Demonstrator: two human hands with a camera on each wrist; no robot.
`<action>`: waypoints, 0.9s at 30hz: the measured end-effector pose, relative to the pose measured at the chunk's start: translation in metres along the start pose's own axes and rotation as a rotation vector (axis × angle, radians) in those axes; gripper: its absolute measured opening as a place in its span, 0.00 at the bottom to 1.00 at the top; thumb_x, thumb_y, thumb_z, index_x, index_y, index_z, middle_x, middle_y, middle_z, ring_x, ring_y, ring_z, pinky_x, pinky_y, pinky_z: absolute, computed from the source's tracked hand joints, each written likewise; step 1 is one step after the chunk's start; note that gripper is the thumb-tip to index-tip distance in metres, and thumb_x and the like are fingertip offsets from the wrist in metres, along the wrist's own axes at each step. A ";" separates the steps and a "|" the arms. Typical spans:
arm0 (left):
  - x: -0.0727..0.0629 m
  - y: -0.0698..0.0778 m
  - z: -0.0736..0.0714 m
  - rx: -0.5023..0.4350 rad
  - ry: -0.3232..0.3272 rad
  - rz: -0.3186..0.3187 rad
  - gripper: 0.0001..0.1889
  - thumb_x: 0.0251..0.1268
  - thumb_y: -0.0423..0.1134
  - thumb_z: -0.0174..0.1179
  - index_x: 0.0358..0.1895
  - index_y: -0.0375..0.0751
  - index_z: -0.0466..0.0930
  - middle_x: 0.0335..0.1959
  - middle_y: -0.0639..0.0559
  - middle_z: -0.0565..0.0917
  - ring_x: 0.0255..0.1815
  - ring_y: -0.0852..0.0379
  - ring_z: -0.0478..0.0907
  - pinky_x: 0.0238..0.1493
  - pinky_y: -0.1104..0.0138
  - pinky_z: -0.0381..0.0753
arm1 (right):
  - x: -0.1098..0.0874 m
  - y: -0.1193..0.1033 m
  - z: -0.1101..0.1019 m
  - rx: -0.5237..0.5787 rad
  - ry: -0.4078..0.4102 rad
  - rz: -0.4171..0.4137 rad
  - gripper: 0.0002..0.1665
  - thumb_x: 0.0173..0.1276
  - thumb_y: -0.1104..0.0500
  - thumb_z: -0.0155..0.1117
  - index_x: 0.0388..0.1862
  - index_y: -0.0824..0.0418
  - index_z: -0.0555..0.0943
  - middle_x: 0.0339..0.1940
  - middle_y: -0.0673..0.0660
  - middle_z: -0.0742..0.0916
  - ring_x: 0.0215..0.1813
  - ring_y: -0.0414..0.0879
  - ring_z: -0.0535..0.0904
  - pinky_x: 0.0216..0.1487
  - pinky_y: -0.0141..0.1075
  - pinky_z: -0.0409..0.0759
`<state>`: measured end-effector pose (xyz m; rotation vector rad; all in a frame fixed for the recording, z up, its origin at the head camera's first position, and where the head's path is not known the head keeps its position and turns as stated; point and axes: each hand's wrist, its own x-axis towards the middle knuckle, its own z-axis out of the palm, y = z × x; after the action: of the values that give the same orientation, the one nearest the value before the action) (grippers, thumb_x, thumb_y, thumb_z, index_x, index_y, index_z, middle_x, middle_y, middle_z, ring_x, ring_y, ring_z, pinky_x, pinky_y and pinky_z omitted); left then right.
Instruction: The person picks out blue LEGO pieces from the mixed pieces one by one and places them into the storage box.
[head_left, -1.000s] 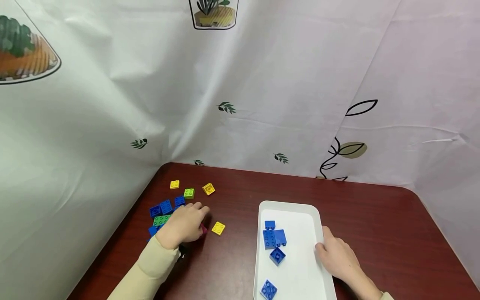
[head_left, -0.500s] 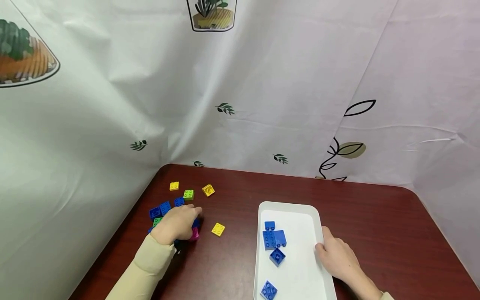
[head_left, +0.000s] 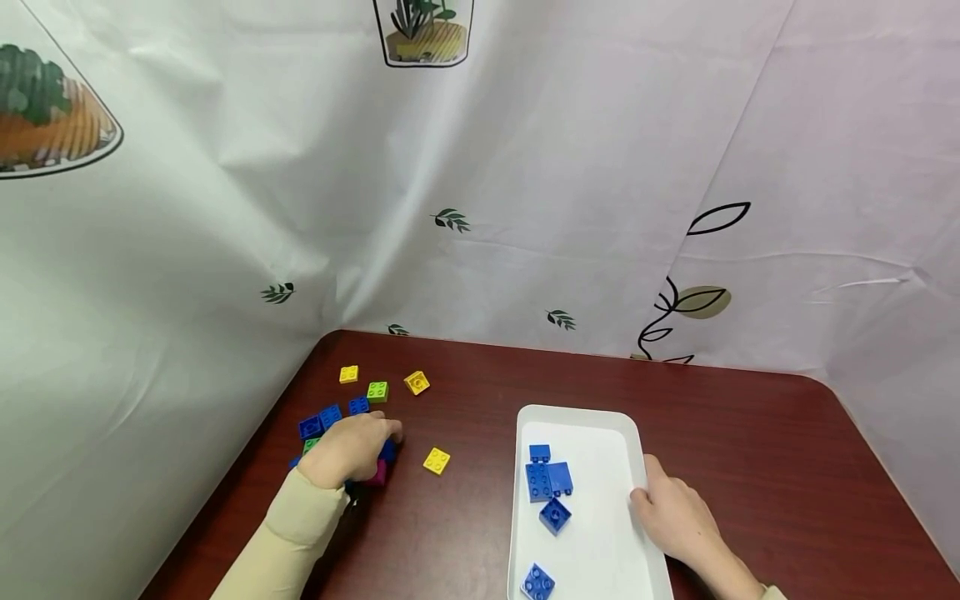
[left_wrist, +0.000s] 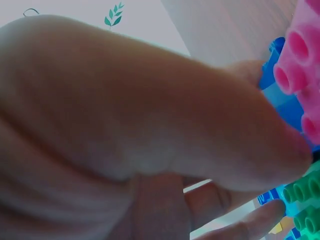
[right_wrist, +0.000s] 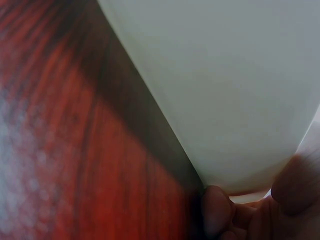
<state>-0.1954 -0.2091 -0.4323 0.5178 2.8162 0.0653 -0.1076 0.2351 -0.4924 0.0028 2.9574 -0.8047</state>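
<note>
My left hand [head_left: 351, 446] reaches into the brick pile on the table's left side. Its fingers curl round a blue toy brick [head_left: 387, 452]; the thumb tip hides part of the grip in the left wrist view. A pink brick [head_left: 377, 473] lies close against the thumb side, with its studs showing large beside the blue brick [left_wrist: 289, 109]. Green bricks [left_wrist: 305, 192] sit just under the thumb tip. With thumb and fingers my right hand [head_left: 675, 510] grips the right rim of a white tray [head_left: 607, 550], where several blue bricks [head_left: 538, 482] lie.
Beyond the left hand lie yellow bricks [head_left: 348, 374], a light green brick [head_left: 377, 392] and more blue bricks [head_left: 330, 416]. One yellow brick [head_left: 437, 461] sits alone between pile and tray. A patterned white curtain [head_left: 525, 167] hangs behind the dark red table [head_left: 480, 375].
My left hand has shifted left, and the pink brick has moved left with it. The blue brick came into sight under the fingers. Right hand and tray have stayed put.
</note>
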 end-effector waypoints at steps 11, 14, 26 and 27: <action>0.004 -0.004 0.003 0.016 0.060 -0.014 0.17 0.52 0.37 0.73 0.48 0.43 0.84 0.40 0.48 0.81 0.35 0.52 0.75 0.39 0.52 0.82 | 0.001 0.001 0.001 -0.005 0.004 0.001 0.28 0.69 0.61 0.55 0.66 0.71 0.66 0.31 0.59 0.86 0.24 0.46 0.72 0.25 0.42 0.70; 0.005 -0.003 0.004 0.038 0.070 -0.008 0.18 0.51 0.39 0.75 0.47 0.42 0.84 0.40 0.47 0.81 0.37 0.51 0.77 0.40 0.51 0.83 | 0.001 0.001 0.001 -0.001 0.001 0.008 0.29 0.69 0.61 0.55 0.66 0.71 0.66 0.32 0.60 0.86 0.24 0.46 0.72 0.25 0.42 0.70; 0.007 -0.002 0.008 0.102 0.157 0.050 0.14 0.54 0.38 0.74 0.39 0.41 0.80 0.32 0.48 0.79 0.32 0.51 0.78 0.34 0.54 0.83 | 0.001 0.001 0.002 0.014 0.002 0.004 0.29 0.69 0.61 0.55 0.67 0.71 0.66 0.32 0.60 0.86 0.23 0.45 0.72 0.25 0.41 0.70; 0.007 -0.002 0.008 0.106 0.174 0.060 0.14 0.54 0.38 0.74 0.39 0.40 0.80 0.32 0.47 0.79 0.32 0.50 0.78 0.35 0.53 0.83 | 0.001 0.001 0.002 0.015 0.003 0.003 0.29 0.69 0.61 0.55 0.67 0.71 0.66 0.32 0.60 0.86 0.23 0.45 0.72 0.25 0.41 0.70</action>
<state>-0.2001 -0.2085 -0.4421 0.6506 2.9863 -0.0287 -0.1083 0.2353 -0.4945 0.0102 2.9533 -0.8278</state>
